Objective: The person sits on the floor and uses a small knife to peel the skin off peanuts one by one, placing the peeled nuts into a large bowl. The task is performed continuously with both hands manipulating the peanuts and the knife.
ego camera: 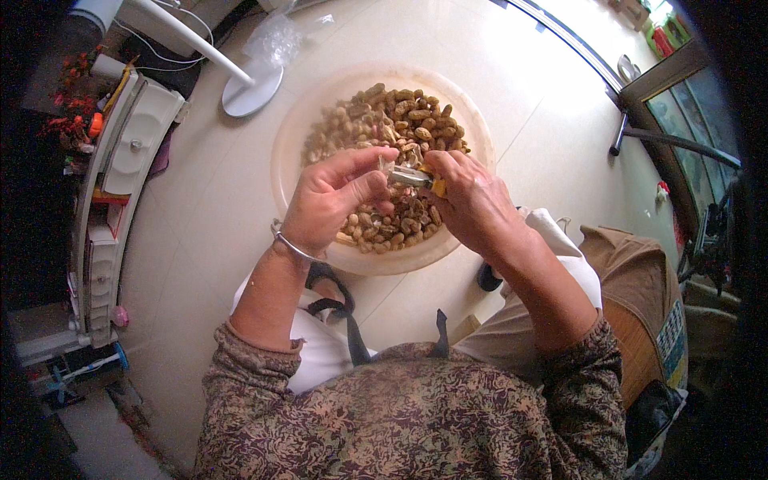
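My right hand [474, 198] grips a pair of pliers by its yellow handles [440, 186]. The metal jaws [410, 175] point left, close to the fingertips of my left hand [333, 198]. Between that hand's thumb and forefinger is a pale, thin piece of peanut shell [384, 162], partly hidden by the fingers. Both hands are over a wide, pale plastic basin [287, 162] on the floor. Unshelled peanuts [414, 111] are heaped in its far part. Nearer me, below the hands, lie more peanuts [414, 225] mixed with shell bits.
A white stand with a round base [252, 96] is beyond the basin to the left, beside a clear plastic bag [273, 42]. White drawers [141, 144] line the left side. At right are a glass-paned door frame [690, 114] and a wooden seat [630, 336] with brown cloth.
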The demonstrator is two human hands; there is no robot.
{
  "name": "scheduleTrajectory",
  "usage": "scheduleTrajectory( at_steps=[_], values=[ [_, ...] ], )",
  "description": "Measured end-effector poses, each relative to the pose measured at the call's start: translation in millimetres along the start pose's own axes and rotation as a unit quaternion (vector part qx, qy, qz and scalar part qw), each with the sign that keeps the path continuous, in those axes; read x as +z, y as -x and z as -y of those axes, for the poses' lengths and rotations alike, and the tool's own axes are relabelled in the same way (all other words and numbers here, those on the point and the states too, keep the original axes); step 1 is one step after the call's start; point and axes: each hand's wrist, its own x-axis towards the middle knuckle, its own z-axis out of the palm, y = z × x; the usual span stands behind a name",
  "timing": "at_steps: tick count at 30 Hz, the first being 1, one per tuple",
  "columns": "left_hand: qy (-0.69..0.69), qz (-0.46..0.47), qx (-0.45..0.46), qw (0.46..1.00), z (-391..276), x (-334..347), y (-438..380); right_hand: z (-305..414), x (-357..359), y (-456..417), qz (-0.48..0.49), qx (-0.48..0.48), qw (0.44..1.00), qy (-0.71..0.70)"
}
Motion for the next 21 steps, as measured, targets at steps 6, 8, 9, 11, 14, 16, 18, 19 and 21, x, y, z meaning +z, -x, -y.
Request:
scheduleTrajectory(
  at_steps=[6,8,9,11,14,16,18,19,21],
  values=[
    [0.023,-0.013,0.023,0.999,2,0,0,4,1,-1,0.047,0.029,0.998,-0.032],
    [0.003,-0.051,0.075,0.996,4,6,1,12,3,-3,0.076,0.076,0.989,-0.098],
    [0.014,-0.052,0.074,0.996,3,6,2,17,3,-3,0.091,0.099,0.982,-0.131],
    [0.036,-0.053,0.071,0.995,1,6,2,20,-3,-2,0.129,0.081,0.962,-0.228],
    [0.197,-0.031,0.072,0.977,8,2,1,19,-7,0,0.225,0.088,0.861,-0.448],
    [0.215,-0.02,0.071,0.974,7,-1,-1,19,-7,3,0.136,0.067,0.908,-0.39],
    [0.212,-0.023,0.071,0.974,6,-1,-4,11,-5,4,0.061,0.071,0.968,-0.234],
    [0.195,-0.026,0.072,0.978,5,0,-4,5,-2,4,0.021,0.048,0.986,-0.156],
    [0.161,-0.034,0.075,0.983,4,0,-2,-1,1,1,-0.057,0.001,0.998,0.004]
  ],
)
